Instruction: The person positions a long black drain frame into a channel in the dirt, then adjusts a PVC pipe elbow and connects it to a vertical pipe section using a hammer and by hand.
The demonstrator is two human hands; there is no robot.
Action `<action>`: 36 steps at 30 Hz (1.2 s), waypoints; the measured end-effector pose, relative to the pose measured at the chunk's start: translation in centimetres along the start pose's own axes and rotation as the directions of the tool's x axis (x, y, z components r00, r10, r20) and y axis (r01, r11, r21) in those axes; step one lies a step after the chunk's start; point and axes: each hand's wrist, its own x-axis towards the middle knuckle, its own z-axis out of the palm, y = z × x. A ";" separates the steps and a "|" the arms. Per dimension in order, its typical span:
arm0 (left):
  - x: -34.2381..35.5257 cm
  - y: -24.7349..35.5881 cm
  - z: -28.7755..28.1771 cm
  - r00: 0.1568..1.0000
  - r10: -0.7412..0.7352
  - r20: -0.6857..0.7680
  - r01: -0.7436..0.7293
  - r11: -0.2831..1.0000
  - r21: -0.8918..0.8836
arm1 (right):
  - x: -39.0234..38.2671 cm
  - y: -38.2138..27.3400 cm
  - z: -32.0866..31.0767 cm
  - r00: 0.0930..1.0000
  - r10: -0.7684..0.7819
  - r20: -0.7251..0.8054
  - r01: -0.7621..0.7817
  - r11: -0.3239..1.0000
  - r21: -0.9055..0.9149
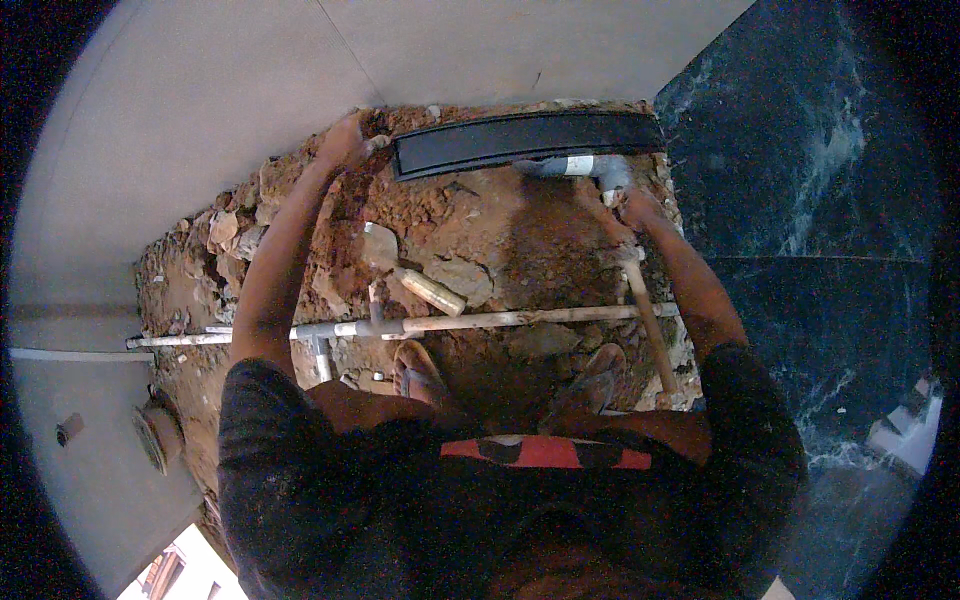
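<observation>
A long black panel-like strip (530, 140) lies along the foot of the far wall, tilted slightly. Close to its left end, my left hand (345, 143) is closed around a small pale piece that I cannot make out. Below the strip's right part runs a grey pipe elbow (612, 172) with a white band. My right hand (638, 208) is closed at the elbow's lower white end, its fingers partly hidden. Between my arms a trowel (432, 291) with a wooden handle lies on the soil. A hammer-like tool (652, 330) with a wooden handle rests beneath my right forearm.
A pale pipe (520, 319) with a grey tee joint (376, 326) crosses the dug soil before my sandalled feet (420, 375). Broken stones (222, 228) line the left edge. Dark marbled slabs (800, 200) stand on the right; a plain pale wall (230, 90) rises beyond.
</observation>
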 end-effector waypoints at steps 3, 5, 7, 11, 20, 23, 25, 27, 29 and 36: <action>0.0 -1.4 0.3 1.000 0.022 0.003 -0.022 1.000 0.020 | -0.5 -1.9 -1.7 0.997 -0.053 0.053 0.050 0.997 0.058; 0.2 -1.6 0.7 1.000 0.022 -0.009 -0.022 1.000 0.012 | -1.1 -2.3 -2.5 0.994 -0.080 0.080 0.072 0.993 0.094; 0.5 -2.4 1.2 1.000 -0.005 -0.007 0.005 0.999 0.033 | -0.8 -2.3 -2.6 0.986 -0.144 0.078 0.135 0.985 0.108; 1.3 -4.1 2.8 1.000 0.025 0.003 -0.025 0.995 0.093 | 0.7 -0.2 0.7 0.994 -0.095 -0.048 0.099 0.992 0.082; 2.1 -8.8 5.3 0.990 0.138 -0.014 -0.135 0.981 0.138 | 1.6 -2.0 0.2 0.990 -0.106 0.088 0.082 0.967 0.241; 2.9 -5.4 4.8 0.988 0.153 -0.017 -0.151 0.985 0.087 | 2.1 1.7 2.5 0.999 -0.035 0.038 0.031 0.993 0.118; 2.7 -3.8 3.9 0.993 0.118 0.013 -0.119 0.991 0.065 | 2.5 1.9 3.4 0.998 0.062 0.029 -0.062 0.998 -0.001; 1.7 -0.5 1.7 0.997 0.056 0.058 -0.059 0.997 0.040 | 2.1 1.5 3.4 0.998 -0.035 0.048 0.032 0.997 0.065; 0.8 -1.7 1.2 0.993 0.121 -0.015 -0.120 0.992 0.038 | 2.3 -0.5 2.2 0.991 -0.134 0.017 0.131 0.986 0.106; 2.5 0.1 2.7 0.983 0.183 -0.028 -0.184 0.982 -0.040 | 5.1 6.0 6.8 0.996 -0.057 0.066 0.056 0.998 0.024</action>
